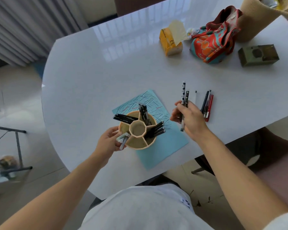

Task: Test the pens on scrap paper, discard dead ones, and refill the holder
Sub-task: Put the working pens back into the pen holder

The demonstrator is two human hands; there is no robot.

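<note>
A beige round pen holder [140, 145] with several compartments stands on a blue scrap paper [166, 143] covered in scribbles. Black pens [156, 129] lean out of its right, top and left compartments; grey pens [123, 140] lean out on the near left. My left hand [107, 142] grips the holder's left side. My right hand [190, 120] holds two pens [183, 100] in a bunch, just right of the holder and above the paper's edge. Several more pens [207, 105], dark and red, lie on the white table [90, 72] behind my right hand, with a white one [195, 97] beside them.
At the back right of the table sit a yellow tissue box [170, 42], a red and teal patterned bag [214, 40], an olive box [258, 54] and a tan woven basket [256, 15]. The near table edge runs under my forearms. A chair [239, 156] stands to the right.
</note>
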